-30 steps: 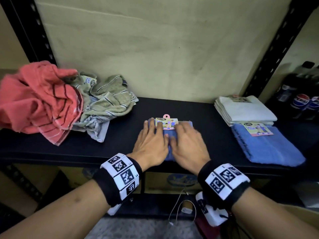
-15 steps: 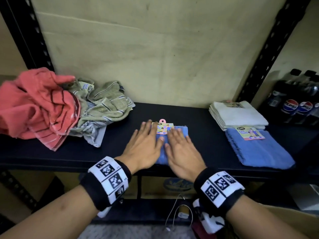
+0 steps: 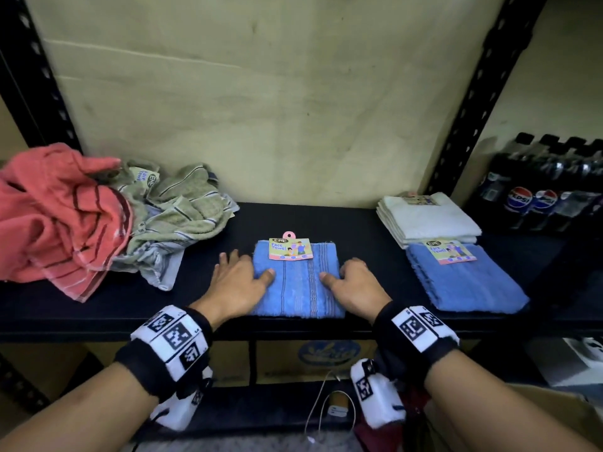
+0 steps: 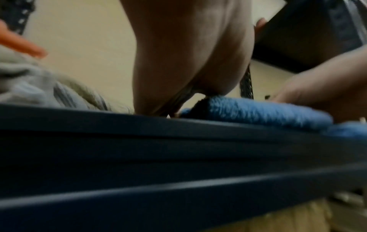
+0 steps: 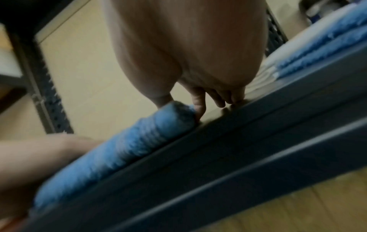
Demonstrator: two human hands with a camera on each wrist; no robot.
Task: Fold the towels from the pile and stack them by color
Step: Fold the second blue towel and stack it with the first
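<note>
A folded blue towel (image 3: 297, 285) with a paper label (image 3: 290, 248) lies flat at the middle of the black shelf (image 3: 98, 308). My left hand (image 3: 248, 265) sits at its left edge, thumb on the cloth and fingers stretched on the shelf beside it. My right hand (image 3: 339, 272) is at the right edge, thumb on top and fingers curled down against the side. In the right wrist view the right hand (image 5: 182, 103) pinches the blue towel (image 5: 129, 149). The left wrist view shows the blue towel (image 4: 258, 109) edge next to my palm.
A loose pile at the left holds a red striped towel (image 3: 55, 216) and an olive striped towel (image 3: 182, 207). At the right sit a folded white stack (image 3: 427, 216) and a folded blue stack (image 3: 463, 282). Pepsi bottles (image 3: 535, 190) stand far right. A cardboard box (image 3: 326, 357) sits below.
Both hands lay flat side by side on the blue towel; they have slid apart to its left and right edges, uncovering its middle.
</note>
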